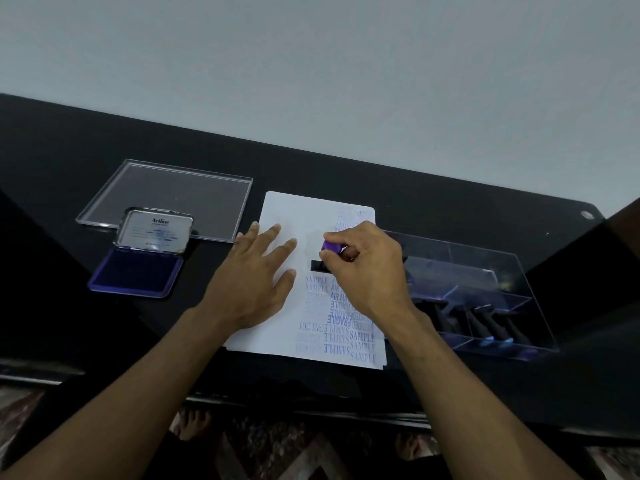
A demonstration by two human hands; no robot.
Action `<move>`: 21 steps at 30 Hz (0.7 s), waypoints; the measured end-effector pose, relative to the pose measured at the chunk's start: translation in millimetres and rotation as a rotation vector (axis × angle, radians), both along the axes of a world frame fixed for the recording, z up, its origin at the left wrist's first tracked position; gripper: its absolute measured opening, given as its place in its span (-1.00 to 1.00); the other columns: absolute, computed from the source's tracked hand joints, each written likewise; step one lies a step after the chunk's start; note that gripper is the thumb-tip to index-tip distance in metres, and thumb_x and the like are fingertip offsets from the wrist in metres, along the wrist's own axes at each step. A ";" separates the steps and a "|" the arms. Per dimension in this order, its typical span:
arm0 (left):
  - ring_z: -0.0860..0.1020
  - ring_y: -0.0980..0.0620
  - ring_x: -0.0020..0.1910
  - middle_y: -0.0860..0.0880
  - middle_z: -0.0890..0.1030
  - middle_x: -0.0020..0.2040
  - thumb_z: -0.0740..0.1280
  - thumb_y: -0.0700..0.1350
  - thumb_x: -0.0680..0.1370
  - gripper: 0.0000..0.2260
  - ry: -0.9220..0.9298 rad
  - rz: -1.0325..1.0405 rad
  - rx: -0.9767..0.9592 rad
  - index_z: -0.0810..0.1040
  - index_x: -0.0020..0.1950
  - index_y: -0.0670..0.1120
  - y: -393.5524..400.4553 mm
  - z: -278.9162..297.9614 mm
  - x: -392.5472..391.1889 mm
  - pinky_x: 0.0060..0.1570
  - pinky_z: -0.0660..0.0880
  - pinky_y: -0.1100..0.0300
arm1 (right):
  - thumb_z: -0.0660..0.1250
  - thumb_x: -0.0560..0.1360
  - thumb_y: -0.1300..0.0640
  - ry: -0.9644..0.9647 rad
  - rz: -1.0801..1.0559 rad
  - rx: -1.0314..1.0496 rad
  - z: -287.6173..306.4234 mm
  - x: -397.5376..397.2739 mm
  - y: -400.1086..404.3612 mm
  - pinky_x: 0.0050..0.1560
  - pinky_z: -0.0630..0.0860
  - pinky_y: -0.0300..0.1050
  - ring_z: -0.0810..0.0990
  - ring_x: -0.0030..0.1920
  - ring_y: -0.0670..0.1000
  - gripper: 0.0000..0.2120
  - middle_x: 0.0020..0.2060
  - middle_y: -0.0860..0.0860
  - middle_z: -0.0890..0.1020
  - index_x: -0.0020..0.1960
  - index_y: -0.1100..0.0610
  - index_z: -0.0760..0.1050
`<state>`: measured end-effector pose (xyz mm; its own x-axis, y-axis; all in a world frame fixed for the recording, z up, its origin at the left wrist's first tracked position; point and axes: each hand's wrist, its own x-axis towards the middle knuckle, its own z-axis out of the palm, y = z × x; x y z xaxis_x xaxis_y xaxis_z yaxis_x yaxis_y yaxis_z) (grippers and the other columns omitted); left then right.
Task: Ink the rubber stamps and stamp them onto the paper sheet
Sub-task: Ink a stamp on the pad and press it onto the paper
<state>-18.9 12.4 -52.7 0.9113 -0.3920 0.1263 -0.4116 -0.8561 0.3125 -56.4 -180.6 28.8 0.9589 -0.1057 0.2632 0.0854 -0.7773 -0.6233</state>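
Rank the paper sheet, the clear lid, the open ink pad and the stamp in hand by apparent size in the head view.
1. paper sheet
2. clear lid, smaller, though it lies farther off
3. ink pad
4. stamp, mostly hidden by the right hand

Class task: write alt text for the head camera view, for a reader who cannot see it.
The right hand presses a purple-topped stamp onto a paper sheet already crowded with blue prints, while the left hand lies flat on it. An open ink pad sits to the left.
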 end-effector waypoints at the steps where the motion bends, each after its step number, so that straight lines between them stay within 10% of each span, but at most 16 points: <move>1: -0.05 -0.12 0.63 0.00 0.11 0.64 -0.04 0.27 0.60 -0.42 0.003 -0.004 0.005 0.22 0.60 0.12 0.7 -2.1 0.8 0.55 -0.06 -0.06 | 0.48 0.48 0.08 0.000 -0.001 -0.001 -0.4 0.3 0.0 0.07 0.62 -0.09 0.61 -0.07 -0.08 -0.74 0.02 -0.03 0.62 0.15 0.06 0.66; 21: -0.06 -0.11 0.63 0.00 0.11 0.64 -0.13 0.32 0.57 -0.37 -0.010 0.002 0.011 0.24 0.59 0.15 0.8 -8.0 2.0 0.57 0.00 -0.13 | 0.46 0.49 0.06 0.046 0.041 -0.062 -2.8 3.1 3.9 0.12 0.57 -0.16 0.58 -0.01 -0.07 -0.70 0.05 0.00 0.62 0.20 0.08 0.64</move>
